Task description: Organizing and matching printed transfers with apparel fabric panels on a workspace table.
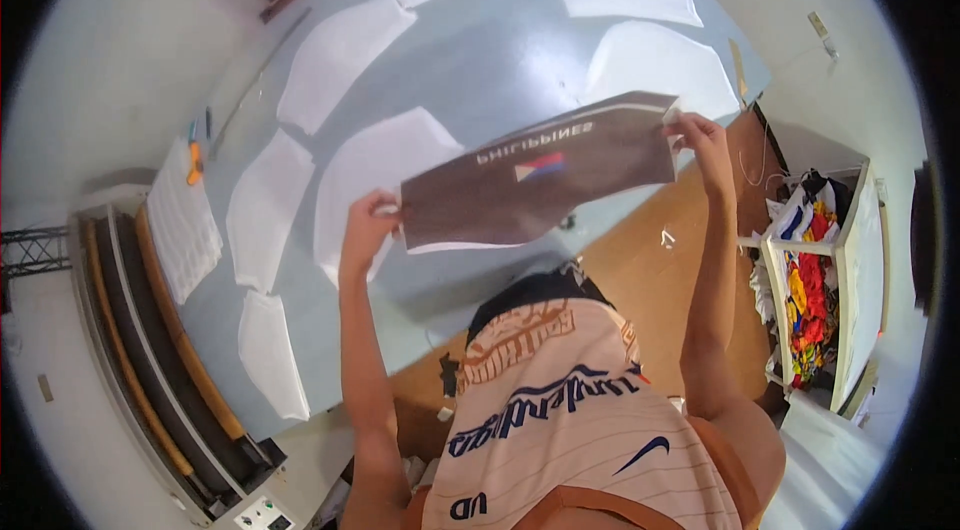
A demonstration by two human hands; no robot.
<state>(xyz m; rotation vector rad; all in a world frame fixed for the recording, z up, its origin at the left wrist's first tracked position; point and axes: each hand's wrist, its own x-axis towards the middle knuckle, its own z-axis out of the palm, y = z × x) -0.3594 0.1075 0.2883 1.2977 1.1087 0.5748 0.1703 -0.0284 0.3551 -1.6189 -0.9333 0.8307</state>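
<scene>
Between my two hands, held up by its ends, is a dark brown printed paper sheet (450, 205) with pale edges, mirrored lettering and a small flag print. My left hand (370, 230) pinches its left end. The fingers of my right hand (700, 142) are closed on its upper right corner. Below the sheet's left part, on the pale blue table (460, 60), lies a white cut piece (365, 165), partly covered from view. Another white piece (660, 70) lies just beyond the sheet's right half. Several similar white pieces (345, 55) are spread in a curve farther out.
At the left table edge are a stack of white sheets (185, 225) and an orange-handled tool (195, 162). A long machine with rollers (150, 350) stands beside it. On the right, a white shelf (855, 280) holds colourful fabric (815, 300). Scraps (667, 239) lie on the brown floor.
</scene>
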